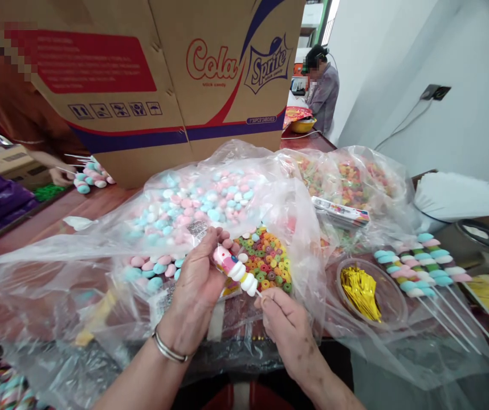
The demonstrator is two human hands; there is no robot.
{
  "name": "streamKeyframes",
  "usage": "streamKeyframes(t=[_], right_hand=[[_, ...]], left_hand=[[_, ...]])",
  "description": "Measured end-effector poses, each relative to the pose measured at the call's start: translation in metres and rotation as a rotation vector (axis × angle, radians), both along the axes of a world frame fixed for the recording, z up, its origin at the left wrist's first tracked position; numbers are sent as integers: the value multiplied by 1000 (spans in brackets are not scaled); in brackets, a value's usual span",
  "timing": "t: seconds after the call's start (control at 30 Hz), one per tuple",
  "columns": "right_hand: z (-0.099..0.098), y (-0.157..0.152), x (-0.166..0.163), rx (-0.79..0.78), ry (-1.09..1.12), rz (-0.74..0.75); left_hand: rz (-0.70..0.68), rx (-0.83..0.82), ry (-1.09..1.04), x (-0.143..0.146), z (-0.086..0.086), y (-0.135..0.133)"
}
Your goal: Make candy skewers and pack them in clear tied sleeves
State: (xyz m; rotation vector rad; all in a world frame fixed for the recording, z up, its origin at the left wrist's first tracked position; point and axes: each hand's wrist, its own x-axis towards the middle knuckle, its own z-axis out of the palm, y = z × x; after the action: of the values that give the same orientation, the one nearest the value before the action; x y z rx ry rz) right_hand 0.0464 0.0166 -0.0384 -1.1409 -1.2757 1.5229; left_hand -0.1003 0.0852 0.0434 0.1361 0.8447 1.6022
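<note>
A candy skewer (239, 272) with white, yellow and pink pieces on a white stick is tilted between my two hands. My left hand (199, 279), with a silver bangle at the wrist, is closed around its upper end, where a pink figure-like piece with dots shows. The thumb and fingers of my right hand (282, 319) pinch the bare stick at the lower end. Just behind lies a heap of colourful ring candies (265, 259). Pink, blue and white marshmallows (202, 199) fill a clear plastic bag beyond my left hand.
A round tub of gold twist ties (359, 293) stands at the right, beside finished marshmallow skewers (424, 265). White sticks (462, 193) lie behind them. A large cardboard box (223, 68) blocks the back. Two other people work nearby, one holding skewers (93, 173) at the left.
</note>
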Motion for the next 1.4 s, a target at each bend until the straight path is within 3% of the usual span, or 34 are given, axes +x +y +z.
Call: streamKeyframes(t=[0.2, 0.27, 0.33, 0.5, 0.63, 0.73, 0.9, 1.07, 1.2, 1.4], right_hand=[[4, 4, 1, 609, -565, -210], [9, 2, 0, 572, -575, -153], [13, 2, -3, 397, -473, -71], [15, 9, -21, -51, 65, -7], [12, 16, -25, -143, 293, -2], [12, 16, -18, -89, 210, 30], [17, 13, -12, 28, 8, 77], [11, 5, -5, 387, -354, 1], [5, 0, -3, 621, -567, -100], [13, 10, -15, 649, -562, -136]], left_hand=[[54, 27, 77, 4, -11, 4], [59, 67, 117, 4, -14, 5], [57, 113, 153, 7, -17, 5], [-22, 115, 244, 31, -31, -15], [-99, 67, 253, 38, -36, -32], [-104, 58, 237, 19, -27, -27], [15, -22, 142, -11, -9, -1], [27, 114, 118, -16, -5, 11], [61, 128, 83, -10, -9, 11], [-55, 207, 102, 27, -23, -10]])
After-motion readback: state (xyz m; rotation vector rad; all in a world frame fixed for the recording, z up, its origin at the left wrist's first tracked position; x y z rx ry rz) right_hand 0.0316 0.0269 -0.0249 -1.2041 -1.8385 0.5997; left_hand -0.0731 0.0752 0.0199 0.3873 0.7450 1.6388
